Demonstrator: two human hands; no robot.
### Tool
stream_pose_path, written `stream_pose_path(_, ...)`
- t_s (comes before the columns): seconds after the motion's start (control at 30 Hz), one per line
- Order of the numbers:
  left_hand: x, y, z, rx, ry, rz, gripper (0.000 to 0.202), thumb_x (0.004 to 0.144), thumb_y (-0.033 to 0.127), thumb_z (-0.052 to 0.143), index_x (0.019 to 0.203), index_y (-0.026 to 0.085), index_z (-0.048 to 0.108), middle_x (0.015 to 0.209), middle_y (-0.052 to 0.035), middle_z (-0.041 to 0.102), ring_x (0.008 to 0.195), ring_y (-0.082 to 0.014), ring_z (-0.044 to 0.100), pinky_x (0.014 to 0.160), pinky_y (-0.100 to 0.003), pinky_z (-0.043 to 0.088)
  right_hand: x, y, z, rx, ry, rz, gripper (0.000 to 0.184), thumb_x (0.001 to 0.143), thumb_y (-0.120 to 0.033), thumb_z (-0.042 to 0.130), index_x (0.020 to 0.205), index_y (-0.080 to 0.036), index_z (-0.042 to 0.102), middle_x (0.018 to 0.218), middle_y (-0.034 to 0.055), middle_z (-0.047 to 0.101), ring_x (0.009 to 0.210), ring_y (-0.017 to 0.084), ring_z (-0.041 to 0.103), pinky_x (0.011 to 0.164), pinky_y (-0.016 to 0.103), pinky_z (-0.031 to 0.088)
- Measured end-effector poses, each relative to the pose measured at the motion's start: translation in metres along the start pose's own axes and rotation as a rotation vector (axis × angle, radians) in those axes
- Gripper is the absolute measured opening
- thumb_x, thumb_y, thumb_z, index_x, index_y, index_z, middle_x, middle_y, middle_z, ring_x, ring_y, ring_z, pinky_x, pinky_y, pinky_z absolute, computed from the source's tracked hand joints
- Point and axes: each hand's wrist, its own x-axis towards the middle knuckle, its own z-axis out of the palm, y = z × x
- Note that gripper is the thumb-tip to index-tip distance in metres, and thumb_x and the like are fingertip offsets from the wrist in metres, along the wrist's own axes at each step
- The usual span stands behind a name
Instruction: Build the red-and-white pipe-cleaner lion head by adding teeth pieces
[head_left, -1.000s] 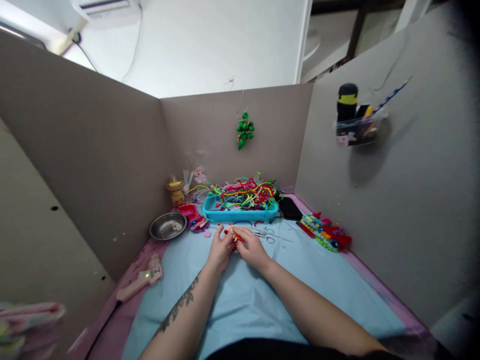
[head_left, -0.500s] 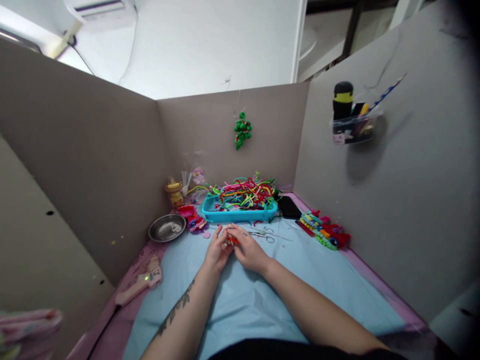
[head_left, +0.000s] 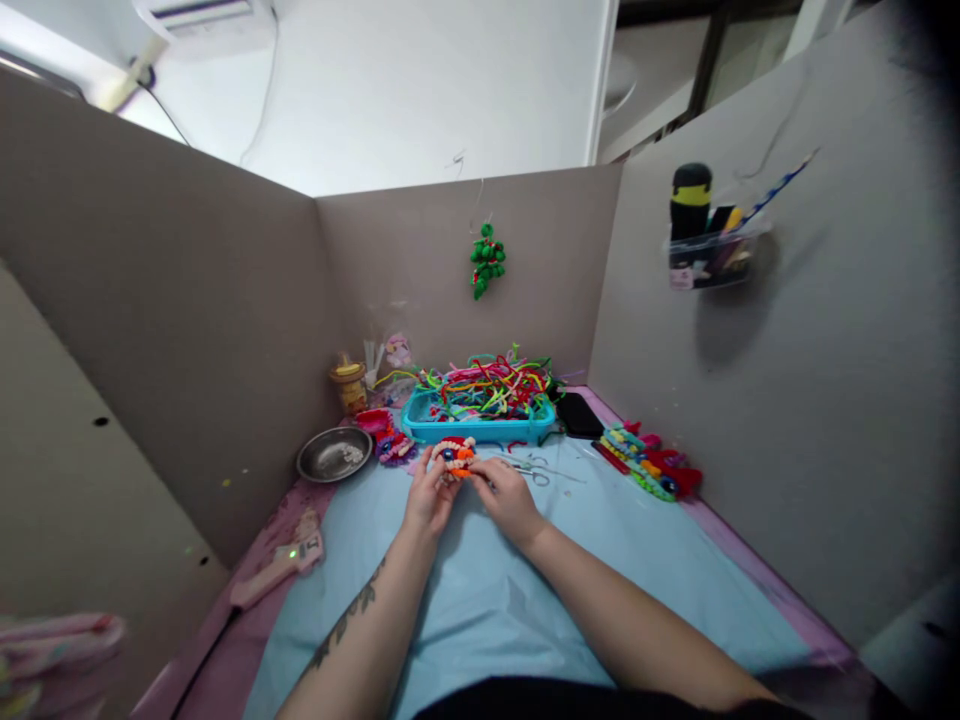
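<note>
My left hand (head_left: 427,495) and my right hand (head_left: 507,493) meet over the light blue mat (head_left: 480,590), both pinching a small red, orange and white pipe-cleaner figure (head_left: 454,455). The figure stands upright between my fingertips, just in front of the blue tray (head_left: 480,430) piled with coloured pipe cleaners (head_left: 491,385). Small scissors (head_left: 529,470) lie on the mat right beside my right hand.
A metal bowl (head_left: 334,453), a yellow-capped jar (head_left: 350,383) and small pink and purple figures (head_left: 390,440) sit at the left. A pink glue gun (head_left: 277,565) lies near the left edge. A black phone (head_left: 579,414) and several finished figures (head_left: 649,465) lie right. Grey partitions enclose the desk.
My hands have turned the pipe-cleaner figure up, so it now shows above my fingertips instead of lying hidden between them. The hands stayed in the same spot.
</note>
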Motion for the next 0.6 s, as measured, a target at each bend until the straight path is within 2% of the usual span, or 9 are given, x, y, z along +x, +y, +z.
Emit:
stream_pose_path(0.17,-0.0005,0.0017,0.0011,-0.005,-0.029,0.004,0.035,0.077,0.019,0.063,0.109,0.02,0.049,0.096,-0.0064,0.063,0.073,-0.0148,0.063,0.065,-0.028,0.053,0.0003,0.0037,-0.0001,0.077,0.025,0.088,0.017,0.084,-0.02,0.049,0.09,-0.021,0.064,0.086,0.0061,0.067,0.082,0.02,0.061,0.075,0.033,0.048)
stream_pose_path(0.37,-0.0008,0.0016,0.0012,0.0,-0.081,0.001,0.035,0.076,0.019,0.064,0.108,0.02,0.052,0.098,-0.0065,0.062,0.076,-0.0139,0.063,0.067,-0.026,0.052,0.0019,0.0036,-0.0003,0.193,0.067,0.142,0.019,0.082,-0.018,0.049,0.088,-0.022,0.067,0.091,0.006,0.068,0.09,0.02,0.061,0.082,0.035,0.048)
stream_pose_path(0.6,0.0013,0.0008,-0.0013,-0.012,-0.106,-0.007,0.033,0.077,0.021,0.063,0.108,0.02,0.054,0.102,-0.0064,0.062,0.081,-0.0143,0.062,0.07,-0.027,0.051,0.0049,0.0008,-0.0026,0.376,0.104,0.32,0.014,0.077,-0.024,0.056,0.082,-0.021,0.068,0.086,0.0057,0.07,0.082,0.02,0.063,0.068,0.031,0.05)
